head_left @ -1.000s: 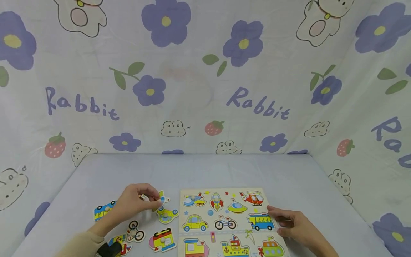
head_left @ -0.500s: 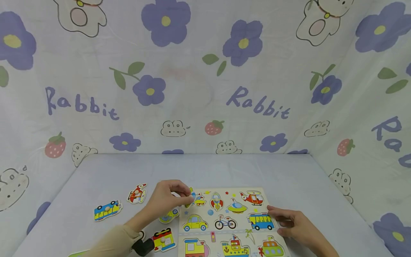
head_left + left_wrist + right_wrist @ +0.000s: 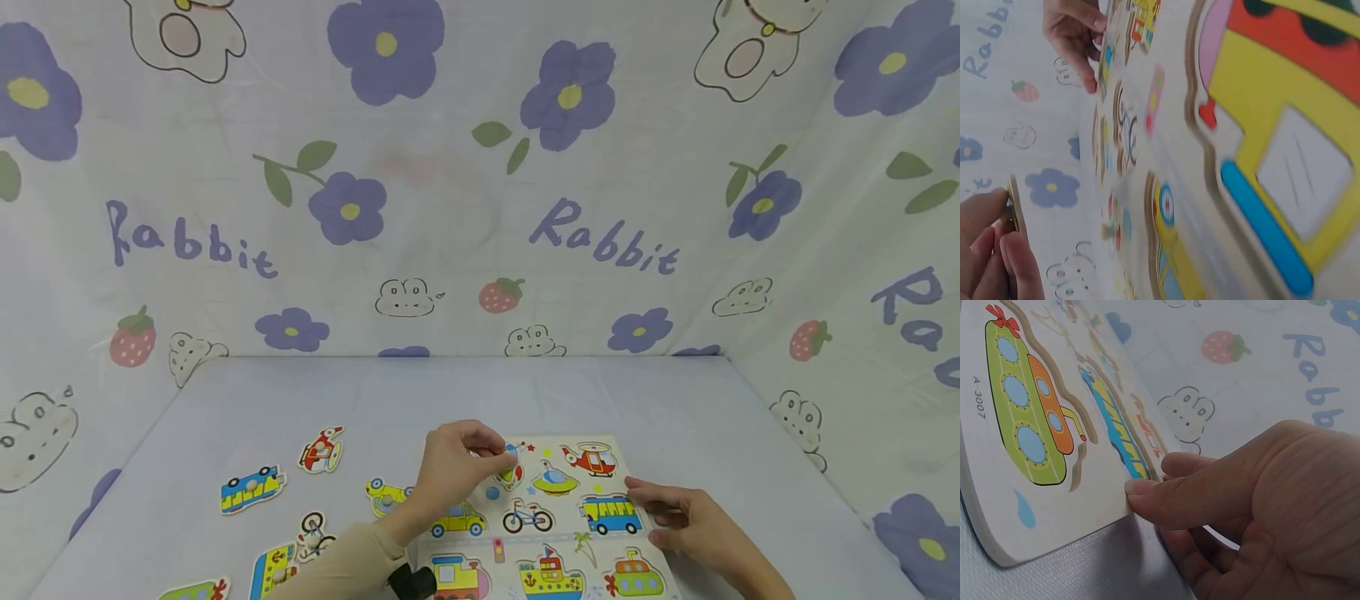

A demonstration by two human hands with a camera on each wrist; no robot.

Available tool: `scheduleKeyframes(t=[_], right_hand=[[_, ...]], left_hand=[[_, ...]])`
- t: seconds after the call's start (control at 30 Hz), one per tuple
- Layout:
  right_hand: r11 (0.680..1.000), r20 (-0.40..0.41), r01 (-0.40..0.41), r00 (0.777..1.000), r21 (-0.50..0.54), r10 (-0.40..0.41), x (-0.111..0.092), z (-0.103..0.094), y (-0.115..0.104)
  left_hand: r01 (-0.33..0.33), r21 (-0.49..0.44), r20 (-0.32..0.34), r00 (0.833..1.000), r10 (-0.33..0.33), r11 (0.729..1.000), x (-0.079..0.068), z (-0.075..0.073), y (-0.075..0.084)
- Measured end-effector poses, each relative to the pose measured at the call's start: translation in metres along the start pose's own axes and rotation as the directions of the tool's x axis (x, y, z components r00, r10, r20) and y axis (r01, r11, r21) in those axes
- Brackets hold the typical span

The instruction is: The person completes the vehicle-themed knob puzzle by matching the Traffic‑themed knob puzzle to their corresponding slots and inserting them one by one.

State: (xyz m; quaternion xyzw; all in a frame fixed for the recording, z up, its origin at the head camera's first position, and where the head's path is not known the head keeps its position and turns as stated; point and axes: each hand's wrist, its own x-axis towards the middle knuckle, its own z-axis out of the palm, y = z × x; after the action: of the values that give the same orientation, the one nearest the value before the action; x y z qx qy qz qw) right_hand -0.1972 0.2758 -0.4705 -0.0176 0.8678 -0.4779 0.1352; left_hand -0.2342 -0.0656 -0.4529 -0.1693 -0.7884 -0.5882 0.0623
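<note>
Between thumb and fingers, my left hand (image 3: 465, 458) pinches a blue and yellow-green flying saucer puzzle piece (image 3: 511, 457) above the upper part of the wooden puzzle board (image 3: 491, 446). The left wrist view shows this piece (image 3: 1017, 209) edge-on, with its knob between my fingertips. The rocket picture is partly covered by the held piece; my hand hides the airplane. Along the board's right edge, my right hand (image 3: 697, 525) holds on with thumb and index finger beside the bus picture (image 3: 611, 514). The saucer picture (image 3: 555, 478) lies just right of the held piece.
Loose knobbed pieces lie left of the board: helicopter (image 3: 321, 450), bus (image 3: 253, 489), car (image 3: 386, 497), bicycle (image 3: 315, 533), boat (image 3: 272, 571) and submarine (image 3: 195, 592). A flower-patterned cloth wall (image 3: 450, 250) rises behind the table (image 3: 375, 392).
My left hand has carried the flying saucer piece rightward, from among the loose pieces to above the board's top row. The right hand stays at the board's edge.
</note>
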Motion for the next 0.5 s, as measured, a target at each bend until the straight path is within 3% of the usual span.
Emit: scheduleKeyframes(t=[0.27,0.5], right_hand=[[1.0,0.027,0.014,1.0,0.026,-0.015,0.0,-0.002,0.002],[0.999,0.029,0.022,0.999,0.029,-0.023,0.0,-0.002,0.003]], left_hand=[[0.045,-0.072,-0.03,0.998,-0.048,0.996,0.003,0.037,-0.001],[0.122,-0.064,-0.046,0.991,-0.125,0.991,0.005,0.051,-0.005]])
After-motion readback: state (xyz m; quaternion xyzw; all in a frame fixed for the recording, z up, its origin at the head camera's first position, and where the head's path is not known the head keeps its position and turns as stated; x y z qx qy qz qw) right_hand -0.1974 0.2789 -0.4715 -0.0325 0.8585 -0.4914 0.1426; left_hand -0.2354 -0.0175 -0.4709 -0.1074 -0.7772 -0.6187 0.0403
